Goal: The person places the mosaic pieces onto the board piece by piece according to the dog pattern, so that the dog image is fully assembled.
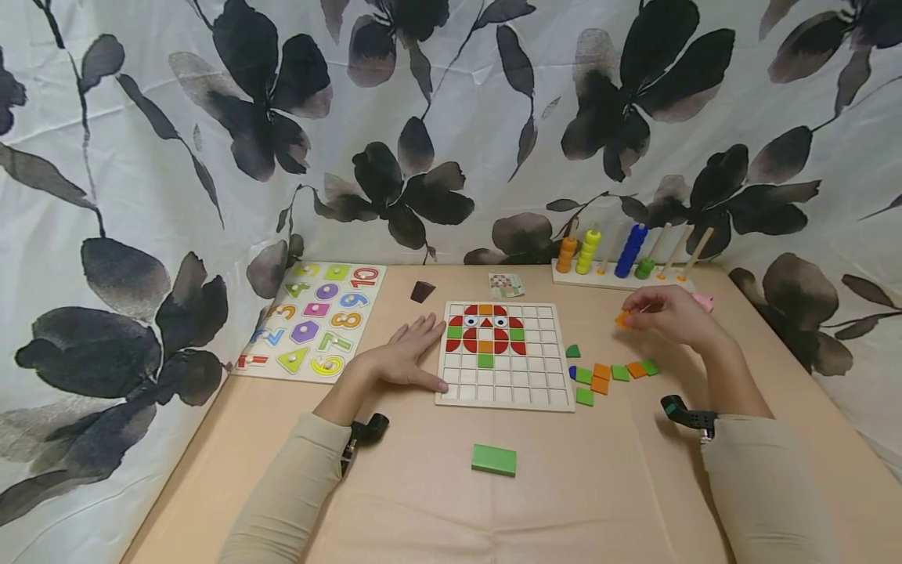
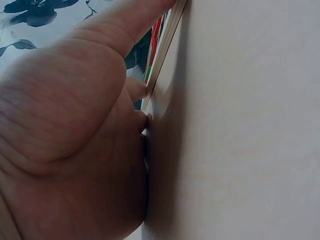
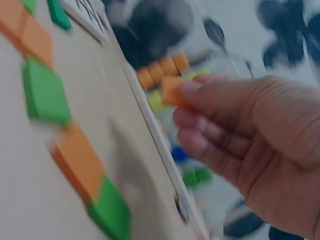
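Observation:
My left hand point(image 1: 405, 356) lies with its fingers straight along the left edge of a white grid board point(image 1: 521, 384); the thumb touches the board's lower left corner. On the board, red, green, orange and eye-marked tiles point(image 1: 486, 325) form an owl-like figure, with one green tile point(image 1: 485, 360) below it. Above the table on the right, my right hand point(image 1: 665, 313) pinches a small orange tile point(image 3: 171, 91) between thumb and fingers. Loose green and orange tiles point(image 1: 600, 377) and a blue piece lie just right of the board.
Behind the right hand stands a bead abacus point(image 1: 634, 274). A number puzzle board point(image 1: 303, 321) lies at the left. A picture card point(image 1: 506, 284) and a dark piece point(image 1: 423, 291) are behind the grid board. In front lies a green block point(image 1: 494, 460). Floral cloth point(image 1: 451, 117) hangs behind the table.

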Demonstrator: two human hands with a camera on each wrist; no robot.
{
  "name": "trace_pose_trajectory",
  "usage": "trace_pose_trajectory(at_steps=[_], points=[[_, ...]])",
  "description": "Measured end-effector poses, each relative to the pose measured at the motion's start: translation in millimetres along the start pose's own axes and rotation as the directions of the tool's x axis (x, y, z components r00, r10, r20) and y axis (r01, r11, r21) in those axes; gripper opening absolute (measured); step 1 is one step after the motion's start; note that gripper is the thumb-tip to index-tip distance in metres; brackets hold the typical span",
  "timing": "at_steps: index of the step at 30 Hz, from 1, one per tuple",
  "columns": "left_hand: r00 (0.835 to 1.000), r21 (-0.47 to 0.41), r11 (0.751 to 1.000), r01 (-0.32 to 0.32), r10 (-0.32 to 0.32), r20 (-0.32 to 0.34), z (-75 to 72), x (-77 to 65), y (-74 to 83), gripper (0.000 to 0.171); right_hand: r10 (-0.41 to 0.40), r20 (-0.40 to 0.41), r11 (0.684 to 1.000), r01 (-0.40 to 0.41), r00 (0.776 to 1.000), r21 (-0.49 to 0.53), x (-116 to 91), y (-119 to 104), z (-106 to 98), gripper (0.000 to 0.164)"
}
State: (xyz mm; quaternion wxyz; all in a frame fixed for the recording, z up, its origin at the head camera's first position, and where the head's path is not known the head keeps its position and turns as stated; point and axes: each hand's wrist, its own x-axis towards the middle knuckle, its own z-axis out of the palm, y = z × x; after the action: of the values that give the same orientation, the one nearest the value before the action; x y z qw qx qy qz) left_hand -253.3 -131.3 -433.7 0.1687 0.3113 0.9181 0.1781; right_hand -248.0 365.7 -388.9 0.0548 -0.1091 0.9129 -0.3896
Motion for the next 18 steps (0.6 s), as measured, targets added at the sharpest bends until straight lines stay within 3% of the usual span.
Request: trace_pose_trajectory(at_steps=[4,10,18], points=[[1.000,-0.008,1.000,-0.007,0.007,-0.002,-0.4,-0.6,-0.6,0.121,-0.076,-0.009,0.994,0.076,0.997,0.074,14.3,-31.6,25.2,0.024],[1.000,-0.014,1.000,-0.012,0.012,0.000,-0.1,-0.4,-0.8,0.121,-0.232,0.127,0.971,0.222,0.964,0.089,30.0,-74.4,69.6,0.026],[1.000,-0.015,1.000,-0.005,0.005,0.005,-0.4,-0.3,-1.5,0.121,-0.261,0.294,0.965,0.261,0.920,0.038,40.1,-110.2,121.0,0.024]])
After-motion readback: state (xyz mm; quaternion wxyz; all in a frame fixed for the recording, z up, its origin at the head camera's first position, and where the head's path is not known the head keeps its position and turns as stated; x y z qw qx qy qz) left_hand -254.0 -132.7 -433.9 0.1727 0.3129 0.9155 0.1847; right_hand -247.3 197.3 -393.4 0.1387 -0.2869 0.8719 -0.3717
